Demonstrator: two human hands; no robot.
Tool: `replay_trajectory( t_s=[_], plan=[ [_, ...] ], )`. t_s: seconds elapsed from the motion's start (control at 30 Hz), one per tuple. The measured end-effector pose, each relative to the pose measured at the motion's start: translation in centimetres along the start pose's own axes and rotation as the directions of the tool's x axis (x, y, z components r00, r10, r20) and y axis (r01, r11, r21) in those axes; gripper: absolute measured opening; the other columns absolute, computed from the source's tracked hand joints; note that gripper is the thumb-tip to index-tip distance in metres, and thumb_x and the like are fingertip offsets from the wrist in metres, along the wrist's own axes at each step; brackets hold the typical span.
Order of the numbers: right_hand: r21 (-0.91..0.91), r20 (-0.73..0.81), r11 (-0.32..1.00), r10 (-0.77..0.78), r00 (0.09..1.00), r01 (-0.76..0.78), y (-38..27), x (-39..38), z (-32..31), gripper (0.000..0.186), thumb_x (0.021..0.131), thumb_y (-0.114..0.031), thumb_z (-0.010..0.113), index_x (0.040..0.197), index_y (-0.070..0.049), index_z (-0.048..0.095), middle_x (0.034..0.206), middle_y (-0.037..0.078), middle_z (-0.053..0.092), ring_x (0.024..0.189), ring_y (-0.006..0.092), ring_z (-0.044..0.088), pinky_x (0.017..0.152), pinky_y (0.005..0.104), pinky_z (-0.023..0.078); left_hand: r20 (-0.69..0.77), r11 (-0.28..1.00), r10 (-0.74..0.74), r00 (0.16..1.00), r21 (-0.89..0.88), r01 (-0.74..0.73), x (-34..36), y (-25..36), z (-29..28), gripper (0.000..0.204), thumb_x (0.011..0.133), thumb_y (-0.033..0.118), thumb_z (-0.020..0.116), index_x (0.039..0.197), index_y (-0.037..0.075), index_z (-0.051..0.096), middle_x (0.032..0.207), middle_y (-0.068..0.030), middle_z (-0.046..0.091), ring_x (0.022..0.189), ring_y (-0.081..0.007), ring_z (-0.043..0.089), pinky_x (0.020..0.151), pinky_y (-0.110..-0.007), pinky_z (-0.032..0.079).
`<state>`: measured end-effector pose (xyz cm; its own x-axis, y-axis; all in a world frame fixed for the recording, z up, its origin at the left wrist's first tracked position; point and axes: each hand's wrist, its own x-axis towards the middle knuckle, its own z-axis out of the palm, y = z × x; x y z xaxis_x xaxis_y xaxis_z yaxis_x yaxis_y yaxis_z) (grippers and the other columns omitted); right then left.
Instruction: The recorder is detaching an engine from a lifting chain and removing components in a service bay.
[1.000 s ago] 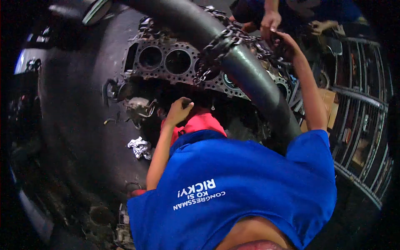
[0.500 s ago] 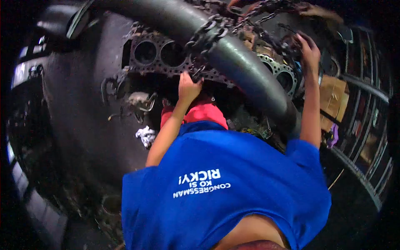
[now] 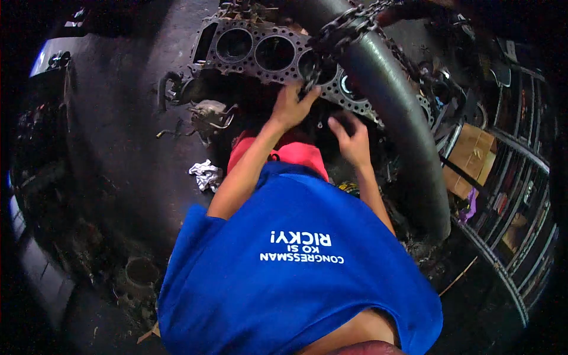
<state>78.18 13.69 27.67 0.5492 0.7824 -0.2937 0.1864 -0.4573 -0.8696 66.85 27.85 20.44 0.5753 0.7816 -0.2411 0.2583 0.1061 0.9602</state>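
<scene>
A metal engine block (image 3: 275,76) with a row of round cylinder bores lies in front of me. A thick grey pipe (image 3: 387,74) slants across above it, with a dark steel chain (image 3: 346,28) wrapped around it. At the block's near edge, my left hand (image 3: 290,107) is closed on the chain's hanging lower end; its fingertips are partly hidden. My right hand (image 3: 354,142) is to the right of it, near the block's edge and left of the pipe. Its thumb and fingers are apart, and I see nothing in them.
Left of the block lie a metal part with a bent tube (image 3: 210,117) and a crumpled white rag (image 3: 206,176). On the right are a cardboard box (image 3: 471,155), a purple cloth (image 3: 469,205) and a metal rack (image 3: 513,195).
My right hand has left the chain at the far right and come down and left beside my left hand. The view has shifted, and another person's arm at the top right is gone.
</scene>
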Motion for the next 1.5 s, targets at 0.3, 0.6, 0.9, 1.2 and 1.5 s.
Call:
replay_trajectory(
  t_s=[0.3, 0.6, 0.9, 1.2, 1.5],
  plan=[
    [-0.120, -0.120, 0.858, -0.512, 0.851, 0.499, 5.1, 4.8, 10.0, 0.039, 0.080, -0.015, 0.067, 0.115, -0.001, 0.059, 0.112, 0.013, 0.061, 0.099, 0.0208, 0.059, 0.084, 0.0317, 0.046, 0.076, 0.936, 0.161, 0.984, 0.306, -0.177, -3.6, 3.4, -3.3, 0.041, 0.081, 0.039, 0.067, 0.094, 0.001, 0.063, 0.086, -0.0236, 0.066, 0.085, -0.0404, 0.064, 0.074, -0.045, 0.050],
    [-0.503, -0.254, 0.793, -0.515, 0.819, 0.343, 5.6, 1.6, 13.0, 0.034, 0.080, -0.019, 0.070, 0.106, 0.002, 0.062, 0.104, 0.012, 0.062, 0.096, 0.0230, 0.060, 0.082, 0.0348, 0.047, 0.321, 0.970, 0.222, 0.921, -0.170, -0.175, -3.8, 1.6, -8.4, 0.042, 0.083, 0.030, 0.061, 0.110, -0.002, 0.062, 0.105, -0.0213, 0.066, 0.100, -0.0303, 0.063, 0.088, -0.038, 0.047],
    [-0.046, -0.491, 0.999, -0.030, 0.871, 0.009, 0.4, -4.4, 11.2, 0.036, 0.084, -0.036, 0.069, 0.080, 0.000, 0.066, 0.062, 0.001, 0.059, 0.058, 0.0091, 0.053, 0.056, 0.0263, 0.040, 0.346, 0.978, 0.199, 0.917, -0.017, -0.206, -9.2, -7.4, -11.9, 0.044, 0.072, 0.010, 0.054, 0.115, -0.001, 0.060, 0.116, -0.0247, 0.060, 0.113, -0.0370, 0.056, 0.098, -0.040, 0.043],
    [-0.313, -0.358, 0.947, -0.047, 0.932, -0.073, -2.8, -7.5, 13.2, 0.044, 0.082, -0.043, 0.069, 0.079, 0.001, 0.065, 0.063, 0.011, 0.060, 0.060, 0.0203, 0.057, 0.063, 0.0364, 0.046, 0.348, 0.857, 0.447, 0.824, 0.096, -0.506, -5.2, -7.8, -5.0, 0.092, 0.064, 0.016, 0.073, 0.142, -0.002, 0.026, 0.139, -0.0280, 0.037, 0.130, -0.0436, 0.035, 0.110, -0.043, 0.032],
    [0.231, -0.217, 0.965, -0.073, 0.973, 0.124, -4.5, -7.6, 4.8, 0.029, 0.095, -0.026, 0.058, 0.092, 0.003, 0.066, 0.078, -0.004, 0.059, 0.073, 0.0066, 0.051, 0.069, 0.0227, 0.042, 0.280, 0.899, 0.406, 0.870, -0.294, -0.324, -8.6, -4.9, 5.5, 0.024, 0.071, 0.015, 0.067, 0.087, 0.000, 0.060, 0.082, -0.0143, 0.061, 0.075, -0.0232, 0.058, 0.069, -0.037, 0.045]
  ],
)
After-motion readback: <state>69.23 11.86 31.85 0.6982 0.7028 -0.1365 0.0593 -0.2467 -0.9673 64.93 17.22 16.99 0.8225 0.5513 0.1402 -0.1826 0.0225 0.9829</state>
